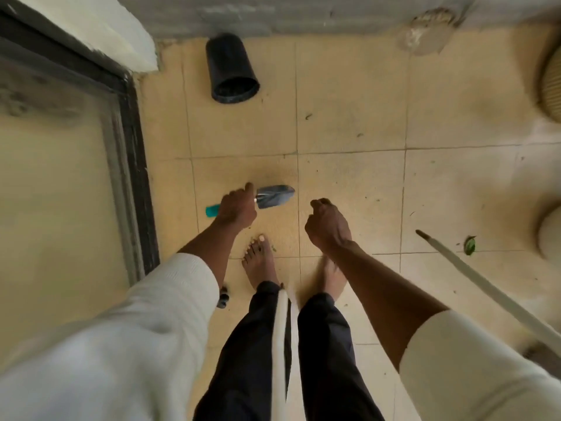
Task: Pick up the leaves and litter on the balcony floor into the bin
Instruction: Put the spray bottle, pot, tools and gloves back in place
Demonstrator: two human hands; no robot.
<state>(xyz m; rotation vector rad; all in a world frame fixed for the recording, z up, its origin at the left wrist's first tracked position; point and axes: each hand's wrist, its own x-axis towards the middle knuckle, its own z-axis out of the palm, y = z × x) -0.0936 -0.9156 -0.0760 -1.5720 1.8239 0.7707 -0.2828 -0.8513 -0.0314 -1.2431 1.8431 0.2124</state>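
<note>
My left hand (237,208) grips a small trowel (274,196) by its teal handle, the metal blade pointing right, above the tiled floor. My right hand (327,221) hangs beside it with fingers curled and nothing visible in it. A black bin (231,68) lies on its side near the far wall, its mouth facing me. A green leaf (469,245) lies on the floor at the right. Small dark bits of litter (308,117) dot the tiles between my hands and the bin.
A dark door frame (136,165) runs along the left. A long pale stick (485,287) slants across the right floor. Pale round pots (551,86) stand at the right edge. My bare feet (261,262) stand below my hands. A grey wall (273,13) closes the far side.
</note>
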